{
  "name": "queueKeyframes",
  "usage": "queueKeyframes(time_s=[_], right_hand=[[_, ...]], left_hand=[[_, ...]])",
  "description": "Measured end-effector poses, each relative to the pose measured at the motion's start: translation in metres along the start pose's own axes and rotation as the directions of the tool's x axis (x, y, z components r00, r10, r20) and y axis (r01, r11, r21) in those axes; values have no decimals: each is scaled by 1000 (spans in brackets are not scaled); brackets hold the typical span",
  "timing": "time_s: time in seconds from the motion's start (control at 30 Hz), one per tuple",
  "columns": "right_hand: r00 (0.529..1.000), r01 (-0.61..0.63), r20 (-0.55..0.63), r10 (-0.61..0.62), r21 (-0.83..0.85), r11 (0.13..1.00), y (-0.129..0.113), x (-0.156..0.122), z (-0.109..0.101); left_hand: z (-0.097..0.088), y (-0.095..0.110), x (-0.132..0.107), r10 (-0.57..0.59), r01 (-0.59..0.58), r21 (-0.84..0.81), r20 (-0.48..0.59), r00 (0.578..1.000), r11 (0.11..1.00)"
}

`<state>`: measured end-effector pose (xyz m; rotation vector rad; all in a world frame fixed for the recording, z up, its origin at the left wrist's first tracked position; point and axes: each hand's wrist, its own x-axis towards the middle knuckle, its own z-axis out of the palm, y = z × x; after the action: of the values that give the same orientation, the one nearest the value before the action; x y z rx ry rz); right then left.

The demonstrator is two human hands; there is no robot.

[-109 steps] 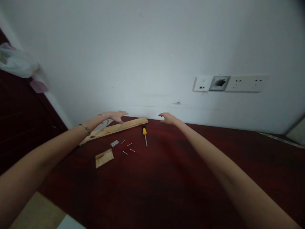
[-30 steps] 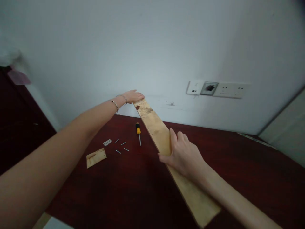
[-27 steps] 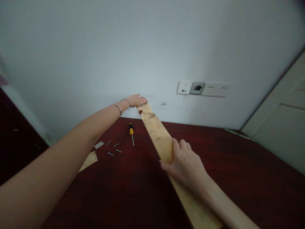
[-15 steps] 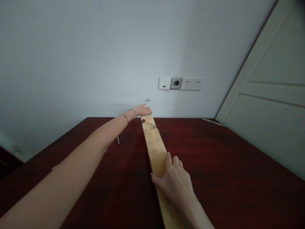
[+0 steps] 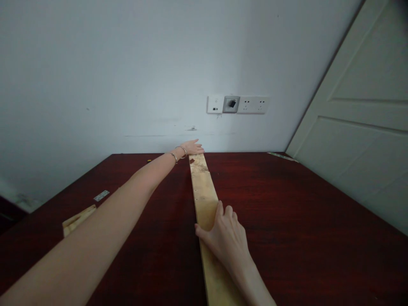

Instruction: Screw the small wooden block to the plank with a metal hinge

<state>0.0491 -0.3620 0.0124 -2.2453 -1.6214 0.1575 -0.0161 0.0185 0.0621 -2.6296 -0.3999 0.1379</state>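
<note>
1. The plank [image 5: 204, 199], long, narrow and of pale wood, lies lengthwise on the dark red worktop [image 5: 302, 212]. It runs from the near edge of the view straight away to the white wall [image 5: 127, 76]. Its far end sits at the foot of that wall and carries a dark stain.
2. The left hand [image 5: 192, 147] rests on the far end of the plank, just below the wall. Its fingers [image 5: 199, 149] are stretched out and close together, laid flat. Whether any curl over the end cannot be told. Two thin metal bracelets [image 5: 178, 154] sit at the wrist.
3. The right hand [image 5: 225, 231] lies palm down on the near part of the plank. Its fingers [image 5: 219, 208] are straight, held together and point along the wood. The thumb is spread out to the plank's left edge. The hand presses on the plank rather than clasping it.
4. The two hands are well apart, with bare plank between them.
5. To the left, well clear of the plank, a small wooden offcut [image 5: 78, 219] lies near the worktop's edge. A small metal plate [image 5: 101, 195] lies just beyond it.
6. A row of wall sockets [image 5: 237, 104] is fixed above the plank's far end. One unit in the row is grey.
7. A pale panelled door [image 5: 360, 127] stands to the right.
</note>
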Motion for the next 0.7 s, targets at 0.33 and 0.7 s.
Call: queueKeyframes(time_s=[0.33,0.7], right_hand=[[1000,-7,20,7,-30,1000,1,4,5],[998,-51,17,53,-81,995,4,6,12]], left_hand=[[11,8,8,31,-34,38,71,997,999],[32,16,33,71,-73,40,58,996,996]])
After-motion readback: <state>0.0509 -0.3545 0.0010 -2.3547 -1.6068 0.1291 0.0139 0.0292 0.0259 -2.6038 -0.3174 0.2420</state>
